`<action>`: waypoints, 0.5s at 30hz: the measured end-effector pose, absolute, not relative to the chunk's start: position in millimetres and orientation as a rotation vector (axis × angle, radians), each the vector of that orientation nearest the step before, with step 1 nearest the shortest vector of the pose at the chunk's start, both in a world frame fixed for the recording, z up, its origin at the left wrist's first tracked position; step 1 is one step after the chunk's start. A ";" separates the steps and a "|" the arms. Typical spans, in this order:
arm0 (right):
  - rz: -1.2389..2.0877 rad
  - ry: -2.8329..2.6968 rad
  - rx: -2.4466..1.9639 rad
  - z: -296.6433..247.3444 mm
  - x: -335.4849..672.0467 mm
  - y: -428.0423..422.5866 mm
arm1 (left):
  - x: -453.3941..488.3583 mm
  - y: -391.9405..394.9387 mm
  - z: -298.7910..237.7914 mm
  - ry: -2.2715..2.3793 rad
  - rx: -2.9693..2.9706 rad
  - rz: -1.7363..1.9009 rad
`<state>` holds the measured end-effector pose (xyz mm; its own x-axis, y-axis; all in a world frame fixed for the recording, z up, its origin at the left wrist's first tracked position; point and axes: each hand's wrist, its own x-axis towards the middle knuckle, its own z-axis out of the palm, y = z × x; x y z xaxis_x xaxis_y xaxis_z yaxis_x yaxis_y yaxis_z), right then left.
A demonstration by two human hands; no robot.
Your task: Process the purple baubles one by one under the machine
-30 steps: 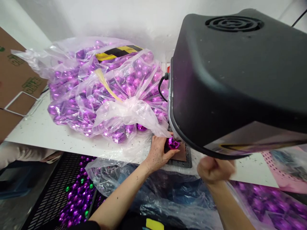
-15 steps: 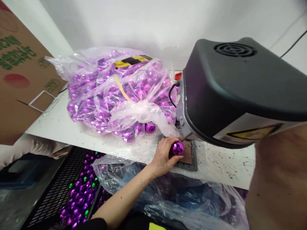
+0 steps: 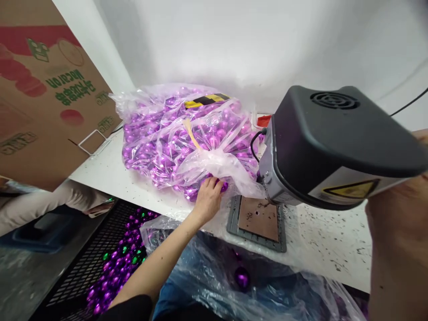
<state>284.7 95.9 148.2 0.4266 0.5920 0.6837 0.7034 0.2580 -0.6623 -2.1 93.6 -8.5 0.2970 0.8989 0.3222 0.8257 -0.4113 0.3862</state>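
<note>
My left hand (image 3: 209, 198) is at the near side of a clear plastic bag (image 3: 217, 162) packed with shiny purple ball ornaments. Its fingers are curled around a purple ball (image 3: 224, 186) at the bag's edge. To its right, a grey base with a brown square pad (image 3: 259, 218) lies bare on the white table. Below the table edge, another purple ball (image 3: 241, 277) shows over the clear plastic sheet. My right hand (image 3: 401, 209) is at the far right against the black machine head (image 3: 334, 138); the machine hides its fingers.
A printed cardboard box (image 3: 60, 98) stands at left. Beneath the table edge, a black crate (image 3: 72, 263) holds purple and a few green balls. Plastic sheeting (image 3: 214, 276) drapes over my lap. Another person's leg (image 3: 50, 203) shows at left. Dark flecks dot the tabletop (image 3: 334, 236).
My left hand has left the pad, moved left to the bag and grasped a ball there. The ball it held over the pad is gone from there; one now shows below the table edge.
</note>
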 end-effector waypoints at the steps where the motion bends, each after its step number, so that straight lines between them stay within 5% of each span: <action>1: -0.094 -1.232 -1.409 149.7 283.8 94.8 | 0.3 100.7 -10.1 1.668 2.469 0.681; 8: -0.107 -1.266 -1.459 156.7 278.5 87.9 | -7.2 120.8 33.3 1.454 2.792 0.955; 15: -0.076 -1.243 -1.446 161.8 273.6 86.7 | -57.1 245.6 105.3 2.035 2.485 0.751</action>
<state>273.6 86.7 161.8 0.4334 0.6192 0.6548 0.6944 0.2337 -0.6806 -57.1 245.6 105.3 0.1406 0.8883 0.4373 0.9594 -0.2314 0.1615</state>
